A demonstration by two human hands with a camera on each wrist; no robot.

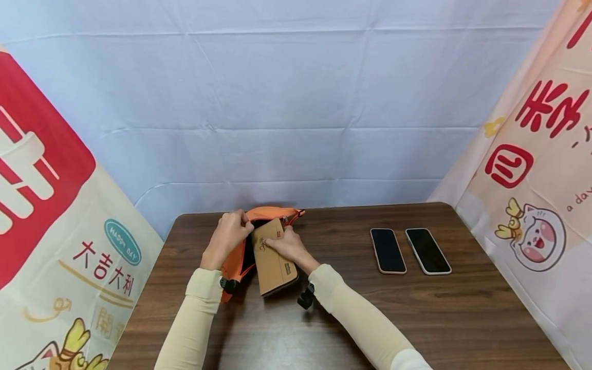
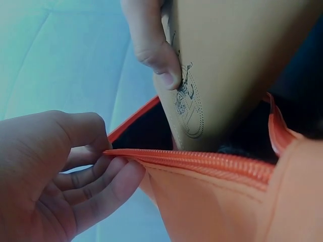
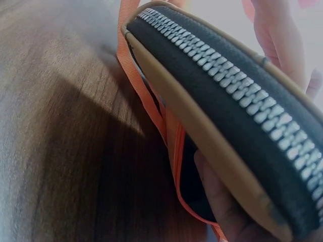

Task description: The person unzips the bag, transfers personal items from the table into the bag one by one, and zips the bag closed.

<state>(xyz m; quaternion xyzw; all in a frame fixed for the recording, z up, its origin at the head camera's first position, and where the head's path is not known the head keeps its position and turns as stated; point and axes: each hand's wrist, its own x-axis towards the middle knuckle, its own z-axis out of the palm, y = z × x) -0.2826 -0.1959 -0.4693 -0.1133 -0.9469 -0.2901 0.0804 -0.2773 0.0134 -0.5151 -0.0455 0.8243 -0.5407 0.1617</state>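
Observation:
An orange zip bag [image 1: 235, 256] lies at the left back of the table, its zipped mouth spread apart on a dark inside. My left hand [image 1: 229, 234] pinches the zip edge [image 2: 202, 160] of that mouth between thumb and fingers. A tan zip wallet [image 1: 273, 267] with a printed emblem is gripped by my right hand [image 1: 291, 245], the thumb lying across its upper face. In the left wrist view one end of the wallet [image 2: 217, 65] dips into the bag's mouth. Its silver zip teeth [image 3: 242, 93] show in the right wrist view, closed along the visible side.
Two phones lie face up on the right of the brown table [image 1: 351, 318]: one with a pinkish rim [image 1: 388, 251], one with a white rim [image 1: 428, 251]. A pale cloth [image 1: 277, 103] hangs behind the table, and printed cloths stand at both sides.

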